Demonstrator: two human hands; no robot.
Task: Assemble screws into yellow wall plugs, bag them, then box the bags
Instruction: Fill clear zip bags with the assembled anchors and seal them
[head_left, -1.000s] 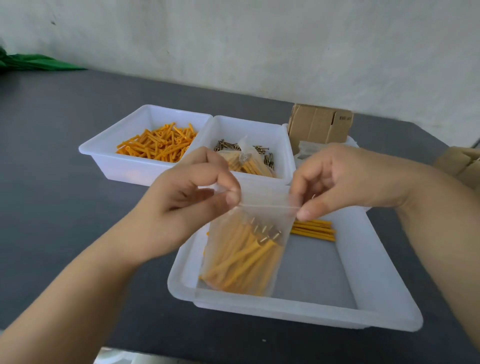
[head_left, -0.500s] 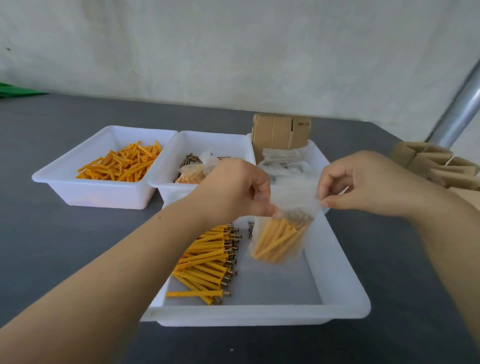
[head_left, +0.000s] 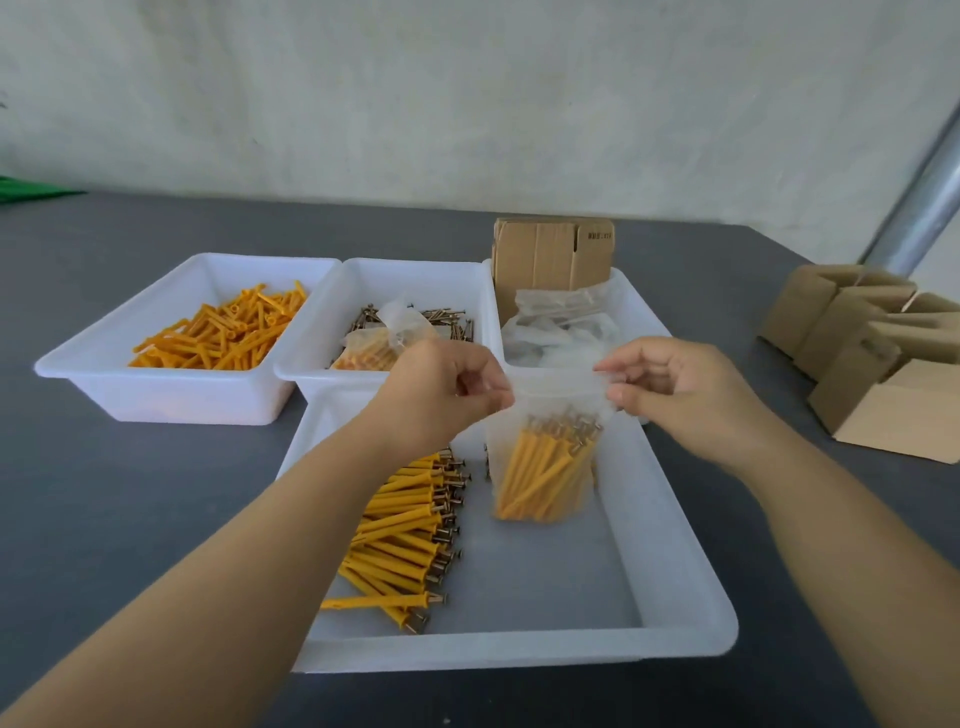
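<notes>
Bag (head_left: 545, 467) of assembled yellow plugs hangs at frame centre above the near tray (head_left: 675, 571), its top edge pinched at either corner by the left hand (head_left: 447, 384) and right hand (head_left: 670, 384). Sealing looks to be the step in hand; next, fingers should press along the strip, then carry it to the boxes (head_left: 878, 353) at right.

a packing workbench: sorting trays (head_left: 156, 395), stacked cardboard boxes (head_left: 878, 358), bare wall.

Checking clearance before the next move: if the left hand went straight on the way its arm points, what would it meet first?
Probably the tray of clear bags just past the left hand, which pinches the filled bag; depth is hard to judge.
</notes>
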